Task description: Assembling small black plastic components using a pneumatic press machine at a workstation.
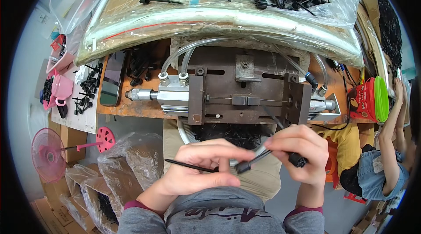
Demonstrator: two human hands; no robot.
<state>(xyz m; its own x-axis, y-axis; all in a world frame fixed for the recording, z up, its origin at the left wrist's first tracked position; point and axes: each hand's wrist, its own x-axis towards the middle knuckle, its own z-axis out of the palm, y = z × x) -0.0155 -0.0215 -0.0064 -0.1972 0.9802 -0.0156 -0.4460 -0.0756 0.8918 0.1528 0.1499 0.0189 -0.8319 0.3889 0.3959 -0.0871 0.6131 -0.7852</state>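
Observation:
Above my lap, in front of the metal fixture, both hands are close together. My left hand (199, 166) curls round a thin black plastic stem (186, 164) that sticks out to the left; its other end is hidden in the fingers. My right hand (302, 148) pinches several black stemmed plastic caps. One ribbed cap (297, 160) shows under its fingers, another cap (243, 167) points toward my left fingertips, slightly blurred. Whether the left fingers touch that cap I cannot tell. Just beyond is the metal fixture (243, 65), two small blocks (245, 101) meeting at its middle.
Air cylinders (173, 98) with clear hoses (175, 56) flank the fixture. A plastic-covered board (219, 21) carries heaped black caps. A phone (112, 78) and pink cup (62, 90) stand left, a red bucket with green rim (363, 100) right. Another person's arm (391, 124) is far right.

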